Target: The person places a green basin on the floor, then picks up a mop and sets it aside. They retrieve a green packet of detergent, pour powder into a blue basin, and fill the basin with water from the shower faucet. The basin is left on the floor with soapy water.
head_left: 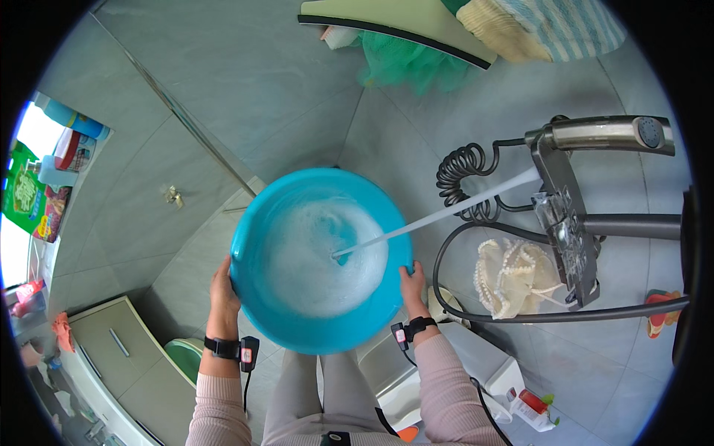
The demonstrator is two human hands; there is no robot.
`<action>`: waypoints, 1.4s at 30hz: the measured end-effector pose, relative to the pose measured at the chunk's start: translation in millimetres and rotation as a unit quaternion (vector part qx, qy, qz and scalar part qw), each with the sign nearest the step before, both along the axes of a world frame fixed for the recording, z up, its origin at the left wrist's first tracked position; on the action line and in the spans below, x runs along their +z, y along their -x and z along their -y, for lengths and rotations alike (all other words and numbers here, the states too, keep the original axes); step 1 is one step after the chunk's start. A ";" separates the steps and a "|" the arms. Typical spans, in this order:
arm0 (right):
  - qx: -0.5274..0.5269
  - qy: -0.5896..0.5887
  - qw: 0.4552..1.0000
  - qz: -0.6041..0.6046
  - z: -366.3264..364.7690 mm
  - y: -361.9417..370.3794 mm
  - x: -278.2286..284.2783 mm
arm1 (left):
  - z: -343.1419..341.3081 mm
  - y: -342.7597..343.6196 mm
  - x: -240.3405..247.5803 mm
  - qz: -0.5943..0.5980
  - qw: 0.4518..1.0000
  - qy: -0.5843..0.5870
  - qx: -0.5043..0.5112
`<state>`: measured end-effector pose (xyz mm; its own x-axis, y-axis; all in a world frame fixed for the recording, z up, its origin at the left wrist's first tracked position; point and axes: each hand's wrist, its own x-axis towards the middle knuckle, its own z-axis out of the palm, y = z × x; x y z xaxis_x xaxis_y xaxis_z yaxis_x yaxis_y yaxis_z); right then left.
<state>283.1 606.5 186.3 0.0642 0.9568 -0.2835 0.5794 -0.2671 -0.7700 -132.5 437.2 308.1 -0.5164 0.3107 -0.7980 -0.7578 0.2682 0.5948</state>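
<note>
A round turquoise basin [312, 181] is held in front of my legs. Its inside is covered with white, foamy water [316, 275]. My left hand [224, 290] grips the basin's left side, its fingers partly hidden behind the wall. At the lower right rim, my right hand [412, 288] holds on with the thumb on the edge. A stream of water [454, 209] runs slantwise from the dark grey shower fixture [565, 193] into the foam. What supports the basin from below, if anything, is hidden.
A hand shower [606, 134] and coiled hose [465, 175] are at the right, above a cream beaded item [513, 275]. A squeegee [394, 26] and green bath puff [409, 63] hang at the top. A cabinet [119, 349] and green tub [184, 357] stand left; a toilet [461, 353] is lower right.
</note>
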 end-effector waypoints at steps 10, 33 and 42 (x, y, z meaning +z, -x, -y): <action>0.032 0.004 0.999 -0.018 -13.3 22.5 62.2 | 63.1 -6.1 -86.3 0.152 0.985 0.021 0.078; -0.015 0.102 0.994 -0.037 3.5 19.8 39.8 | 54.9 11.9 -75.2 0.121 0.992 0.034 0.027; -0.001 -0.029 0.999 0.020 -0.8 9.1 38.1 | 55.0 -18.8 -138.4 0.160 0.980 0.075 0.097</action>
